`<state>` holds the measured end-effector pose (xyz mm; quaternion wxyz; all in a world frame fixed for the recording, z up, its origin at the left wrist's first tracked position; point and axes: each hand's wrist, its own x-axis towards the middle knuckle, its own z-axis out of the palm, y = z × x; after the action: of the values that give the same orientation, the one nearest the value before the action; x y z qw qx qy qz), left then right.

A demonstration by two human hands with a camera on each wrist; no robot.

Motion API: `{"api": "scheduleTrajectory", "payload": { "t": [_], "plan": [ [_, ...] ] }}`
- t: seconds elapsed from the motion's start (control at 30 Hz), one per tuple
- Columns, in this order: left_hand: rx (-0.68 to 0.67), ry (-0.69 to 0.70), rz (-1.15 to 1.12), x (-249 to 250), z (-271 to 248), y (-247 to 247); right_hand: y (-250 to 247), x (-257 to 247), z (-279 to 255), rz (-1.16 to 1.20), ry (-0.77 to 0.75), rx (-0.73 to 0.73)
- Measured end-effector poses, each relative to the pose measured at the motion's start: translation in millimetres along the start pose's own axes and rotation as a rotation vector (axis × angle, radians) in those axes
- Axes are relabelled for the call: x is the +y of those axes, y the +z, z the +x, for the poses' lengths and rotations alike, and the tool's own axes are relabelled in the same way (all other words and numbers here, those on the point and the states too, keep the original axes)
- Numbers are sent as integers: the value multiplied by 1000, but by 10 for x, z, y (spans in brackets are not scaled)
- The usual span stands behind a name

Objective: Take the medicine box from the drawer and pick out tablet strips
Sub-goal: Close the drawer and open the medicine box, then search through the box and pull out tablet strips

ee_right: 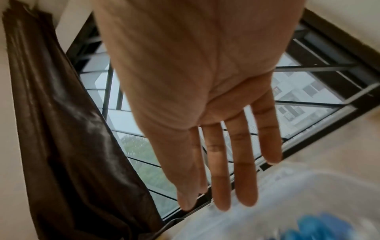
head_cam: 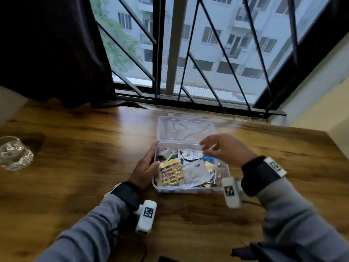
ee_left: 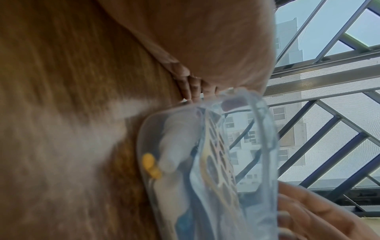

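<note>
Centre of the head view, the clear plastic medicine box (head_cam: 190,187) sits on the wooden table (head_cam: 75,148), its lid (head_cam: 186,128) laid flat back toward the window grille (head_cam: 198,53) at the top of the frame. Left hand (head_cam: 146,170) comes in from the lower left, grey sleeve (head_cam: 85,233) and dark wrist strap behind it, and rests against the box's left wall; the thumb reaches over the rim and touches the corner of a gold tablet strip (head_cam: 171,174), while the other fingers lie along the outside wall, only lightly bent. Right hand (head_cam: 224,149) hovers over the box's upper right corner, wrist angled in from the right of the frame, and it is blurred here. The right wrist view settles it: fingers (ee_right: 220,170) long and straight, slightly spread, gripping nothing, with the box's pale rim (ee_right: 287,186) smeared beneath them. Inside the box lie a silver foil strip (head_cam: 190,155), a white printed sachet (head_cam: 195,172), something blue (head_cam: 209,159) and a small dark-labelled packet (head_cam: 164,152); the writing on all of them is too small and soft to read. Left wrist view shows the box wall (ee_left: 207,162) close up, gold strip pressed against it. At far left of the head view, a cut-glass dish (head_cam: 15,153) stands well apart, and a dark curtain (head_cam: 52,50) hangs at upper left.
</note>
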<state>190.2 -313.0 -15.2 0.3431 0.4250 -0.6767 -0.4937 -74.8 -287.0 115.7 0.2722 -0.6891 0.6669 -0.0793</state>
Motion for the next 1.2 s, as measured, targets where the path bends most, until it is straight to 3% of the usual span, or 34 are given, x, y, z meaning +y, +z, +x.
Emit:
{"api": "scheduleTrajectory", "payload": {
  "t": [0.1,0.27,0.43,0.57,0.67,0.73,0.87,1.0,1.07,1.2],
  "plan": [
    [20,-12,7,23,-10,-10,324,9,-320,51,70,30],
    [24,-3,-5,72,-42,-5,691,13,-521,-21,198,312],
    [16,-41,-48,85,-81,11,830,-302,-324,-58,122,273],
    [21,-46,-80,114,-96,19,968,-528,-122,-57,170,250],
    [22,-49,-103,97,-85,7,989,-490,-54,71,237,250],
    [27,-57,-117,74,-70,10,920,-427,-70,284,239,203],
    [51,-71,-139,40,-27,14,613,-369,-327,616,142,162],
    [69,-62,-130,5,-9,5,333,-320,-664,618,15,345],
    [85,-59,-131,-22,-7,2,305,-282,-752,489,-126,510],
    [90,-65,-135,-27,-7,5,436,-160,-808,-146,-489,759]
  ]
}}
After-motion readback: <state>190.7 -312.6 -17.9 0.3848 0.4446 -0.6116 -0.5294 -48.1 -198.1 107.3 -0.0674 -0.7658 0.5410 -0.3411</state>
